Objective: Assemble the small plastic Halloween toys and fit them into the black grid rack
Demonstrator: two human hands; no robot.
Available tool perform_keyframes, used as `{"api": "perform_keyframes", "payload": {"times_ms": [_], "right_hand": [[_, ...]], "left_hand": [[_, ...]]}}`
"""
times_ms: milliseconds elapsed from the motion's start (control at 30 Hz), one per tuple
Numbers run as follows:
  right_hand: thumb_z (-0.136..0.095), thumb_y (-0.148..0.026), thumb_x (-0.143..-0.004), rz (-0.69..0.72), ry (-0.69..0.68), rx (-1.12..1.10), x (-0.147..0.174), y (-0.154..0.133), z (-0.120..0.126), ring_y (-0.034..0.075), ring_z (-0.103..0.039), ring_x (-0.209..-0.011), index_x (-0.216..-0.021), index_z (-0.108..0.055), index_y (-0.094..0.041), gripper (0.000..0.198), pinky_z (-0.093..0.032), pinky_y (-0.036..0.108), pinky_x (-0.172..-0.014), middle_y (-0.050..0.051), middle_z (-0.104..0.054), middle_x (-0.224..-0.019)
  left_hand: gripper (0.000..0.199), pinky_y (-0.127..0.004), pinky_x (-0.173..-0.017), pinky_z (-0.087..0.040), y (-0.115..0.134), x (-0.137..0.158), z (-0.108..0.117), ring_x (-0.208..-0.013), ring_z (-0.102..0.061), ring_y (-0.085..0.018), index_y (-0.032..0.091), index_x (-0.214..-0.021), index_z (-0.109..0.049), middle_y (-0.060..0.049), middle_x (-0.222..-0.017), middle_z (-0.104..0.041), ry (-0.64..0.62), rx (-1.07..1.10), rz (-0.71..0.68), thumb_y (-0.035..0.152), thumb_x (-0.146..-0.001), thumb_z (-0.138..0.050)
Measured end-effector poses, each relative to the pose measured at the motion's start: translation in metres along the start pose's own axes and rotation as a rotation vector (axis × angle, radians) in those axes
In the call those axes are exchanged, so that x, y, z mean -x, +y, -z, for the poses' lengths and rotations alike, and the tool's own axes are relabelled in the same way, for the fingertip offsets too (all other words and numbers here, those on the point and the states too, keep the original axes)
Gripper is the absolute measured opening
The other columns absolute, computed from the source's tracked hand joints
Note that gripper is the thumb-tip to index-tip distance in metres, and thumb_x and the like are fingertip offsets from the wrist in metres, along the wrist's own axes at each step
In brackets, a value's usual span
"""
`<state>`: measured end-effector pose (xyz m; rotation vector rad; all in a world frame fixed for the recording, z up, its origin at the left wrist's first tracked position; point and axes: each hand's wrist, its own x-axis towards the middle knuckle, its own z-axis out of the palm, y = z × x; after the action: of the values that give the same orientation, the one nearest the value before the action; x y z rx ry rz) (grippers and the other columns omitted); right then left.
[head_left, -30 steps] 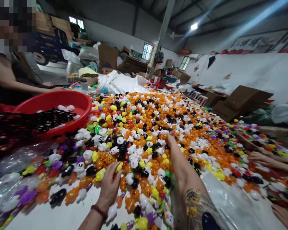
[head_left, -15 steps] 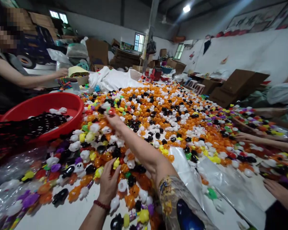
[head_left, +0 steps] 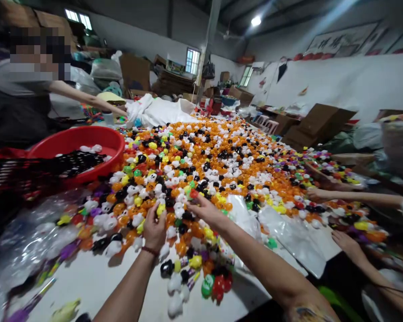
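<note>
A wide heap of small plastic figures, orange, white, black, yellow, green and purple, covers the white table. My left hand, with a beaded bracelet at the wrist, pinches a small yellow plastic figure between thumb and fingers. To its right, my right hand is closed, palm turned in, on a small red plastic figure at the fingertips. A green piece shows just beyond it; whether this is also held I cannot tell. Black and white figures lie under both hands.
Left of the heap stands a red basin with a black net-like basket over it. Clear plastic bags lie at right, others at lower left. One person reaches across at far left; another person's hands work at right.
My right hand has drawn back from the far left of the heap toward my left hand, keeping the red figure. My left hand still holds the yellow one. The person at left has leaned forward.
</note>
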<state>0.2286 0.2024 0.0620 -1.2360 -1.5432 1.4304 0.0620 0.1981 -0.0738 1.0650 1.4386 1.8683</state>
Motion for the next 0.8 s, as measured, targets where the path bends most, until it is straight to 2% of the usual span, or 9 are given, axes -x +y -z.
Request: {"api": "perform_keyframes", "payload": {"times_ms": [100,167,300,433,500,567,700,800], "right_hand": [[-0.076,-0.067,-0.062,-0.065,0.15,-0.109,0.051,0.018,0.018,0.009,-0.04,-0.056,-0.08,-0.057,-0.02,0.054,-0.033,0.023,-0.05,-0.004,-0.05,-0.067],[-0.076,-0.071,-0.059,-0.082,0.218,-0.16,0.077,0.028,0.019,0.009,-0.037,-0.054,-0.073,-0.055,-0.02,0.057,-0.032,0.023,-0.05,-0.006,-0.046,-0.061],[-0.074,-0.074,-0.058,-0.099,0.258,-0.217,0.111,0.043,0.001,0.011,-0.044,-0.056,-0.074,-0.057,-0.02,0.059,-0.038,0.025,-0.053,-0.002,-0.054,-0.065],[-0.072,-0.073,-0.062,-0.013,0.278,-0.246,0.121,0.051,-0.024,0.013,-0.053,-0.062,-0.08,-0.059,-0.022,0.056,-0.042,0.025,-0.055,0.001,-0.062,-0.073],[-0.071,-0.071,-0.065,0.023,0.27,-0.231,0.122,0.054,-0.033,0.013,-0.051,-0.059,-0.08,-0.059,-0.023,0.052,-0.041,0.025,-0.051,0.001,-0.062,-0.071],[-0.069,-0.068,-0.069,0.051,0.263,-0.208,0.125,0.057,-0.041,0.012,-0.048,-0.055,-0.077,-0.058,-0.023,0.047,-0.037,0.023,-0.047,0.0,-0.059,-0.067],[-0.065,-0.058,-0.078,0.103,0.217,-0.171,0.139,0.061,-0.056,0.012,-0.048,-0.053,-0.08,-0.061,-0.022,0.037,-0.037,0.024,-0.047,0.0,-0.059,-0.065],[-0.061,-0.05,-0.081,0.106,0.182,-0.069,0.153,0.063,-0.066,0.014,-0.05,-0.057,-0.081,-0.064,-0.021,0.029,-0.039,0.025,-0.051,-0.001,-0.058,-0.065]], "left_hand": [[0.042,-0.033,-0.085,-0.052,0.013,-0.007,-0.001,-0.095,-0.065,-0.02,0.019,-0.101,-0.065,-0.008,-0.102,-0.069,0.029,0.216,0.156,0.046,-0.07,-0.071],[0.043,-0.03,-0.079,-0.052,0.022,-0.013,0.0,-0.086,-0.065,-0.018,0.019,-0.099,-0.066,-0.005,-0.094,-0.069,-0.003,0.332,0.252,0.043,-0.065,-0.074],[0.043,-0.027,-0.072,-0.05,0.046,-0.018,0.006,-0.078,-0.064,-0.014,0.019,-0.1,-0.067,-0.003,-0.092,-0.07,-0.172,0.457,0.379,0.037,-0.063,-0.076],[0.037,-0.024,-0.073,-0.051,0.076,-0.009,0.01,-0.076,-0.064,-0.011,0.018,-0.099,-0.066,-0.002,-0.093,-0.069,-0.37,0.521,0.463,0.029,-0.065,-0.076],[0.035,-0.022,-0.071,-0.052,0.09,0.002,0.015,-0.073,-0.064,-0.01,0.019,-0.098,-0.064,0.001,-0.087,-0.068,-0.451,0.572,0.509,0.024,-0.065,-0.075],[0.031,-0.022,-0.072,-0.054,0.101,0.017,0.022,-0.074,-0.067,-0.011,0.018,-0.093,-0.061,0.002,-0.082,-0.067,-0.48,0.615,0.592,0.02,-0.065,-0.075],[0.026,-0.029,-0.085,-0.057,0.112,0.057,0.045,-0.091,-0.071,-0.018,0.018,-0.083,-0.054,-0.003,-0.086,-0.07,-0.471,0.634,0.771,0.017,-0.07,-0.077],[0.023,-0.028,-0.084,-0.057,0.115,0.088,0.061,-0.096,-0.071,-0.019,0.017,-0.088,-0.057,-0.005,-0.093,-0.072,-0.435,0.631,0.811,0.021,-0.076,-0.076]]}}
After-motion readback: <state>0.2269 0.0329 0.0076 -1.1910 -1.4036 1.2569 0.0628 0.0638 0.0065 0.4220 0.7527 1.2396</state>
